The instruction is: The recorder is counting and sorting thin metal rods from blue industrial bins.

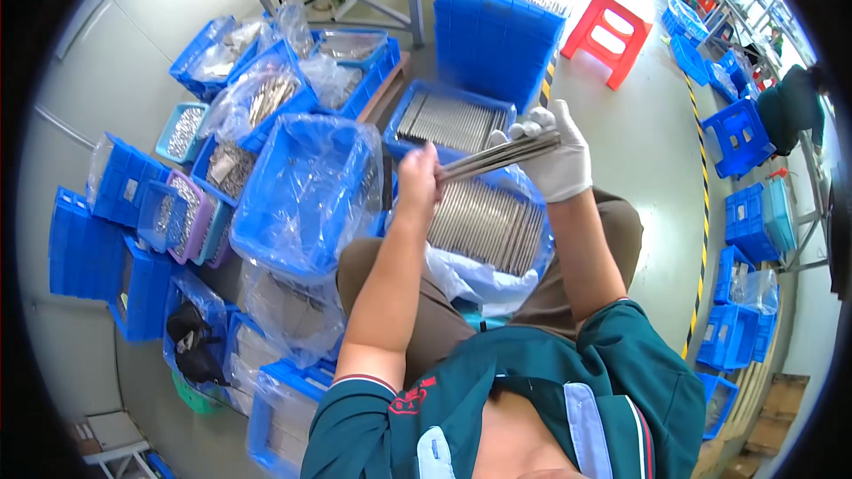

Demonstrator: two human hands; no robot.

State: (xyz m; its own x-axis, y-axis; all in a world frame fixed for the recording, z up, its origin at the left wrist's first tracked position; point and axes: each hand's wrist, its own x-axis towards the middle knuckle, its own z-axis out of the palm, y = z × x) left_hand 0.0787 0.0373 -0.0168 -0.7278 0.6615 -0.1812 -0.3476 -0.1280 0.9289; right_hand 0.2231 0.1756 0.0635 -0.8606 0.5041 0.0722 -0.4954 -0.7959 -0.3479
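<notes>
Centre frame: left hand (420, 179) pinches metal strips (497, 158), gloved right hand (564, 162) curls fingers round them; I judge bundling, alignment next.

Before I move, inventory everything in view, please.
Metal strip bundle: one, silver, centre
Lined strip container: one, blue, below bundle
Strip-filled crate: one, blue, beyond bundle
Crate stack: one, blue, far centre
Plastic stool: one, red, upper right
Bag-lined crate: one, blue, left centre
Parts trays: several, blue, purple, left
Other crates: many, mostly blue, both sides
Floor tape: two stretches, black-yellow, right, far centre
Shirt: one, teal, bottom
Trouser legs: two, brown, lower centre
Left hand: one, bare, bundle's left end
Right hand: one, white-gloved, bundle's right end
</notes>
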